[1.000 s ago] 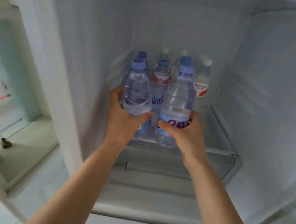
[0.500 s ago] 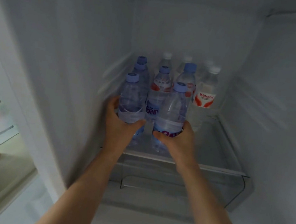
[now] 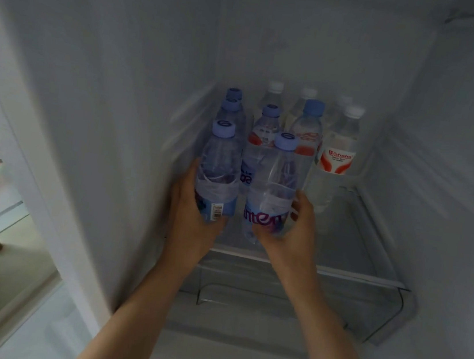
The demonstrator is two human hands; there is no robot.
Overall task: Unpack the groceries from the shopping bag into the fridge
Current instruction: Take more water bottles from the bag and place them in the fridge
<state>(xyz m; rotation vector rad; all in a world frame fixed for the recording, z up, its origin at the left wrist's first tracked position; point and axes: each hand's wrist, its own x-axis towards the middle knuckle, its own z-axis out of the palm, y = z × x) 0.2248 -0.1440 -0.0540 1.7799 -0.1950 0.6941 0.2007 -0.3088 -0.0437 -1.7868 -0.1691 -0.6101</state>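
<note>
- Fridge (image 3: 123,74): white interior, glass shelf (image 3: 366,244) mid-frame, upright bottles crowded at its back.
- Left hand (image 3: 191,218): fingers wrapped round left bottle (image 3: 218,174).
- Right hand (image 3: 295,232): fingers clamped on right bottle (image 3: 273,193), at shelf front.
- Lower left: pale floor (image 3: 18,253) outside.

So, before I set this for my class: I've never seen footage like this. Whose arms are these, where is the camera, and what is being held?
The camera sits on a person's head, looking forward and down, so the two bare arms are that person's own. No machine is involved. The view looks into an open fridge. The left hand grips one water bottle and the right hand grips another, both upright at the front of a glass shelf. Behind them stand more bottles, some with blue caps, some white, including one with a red and white label.
</note>
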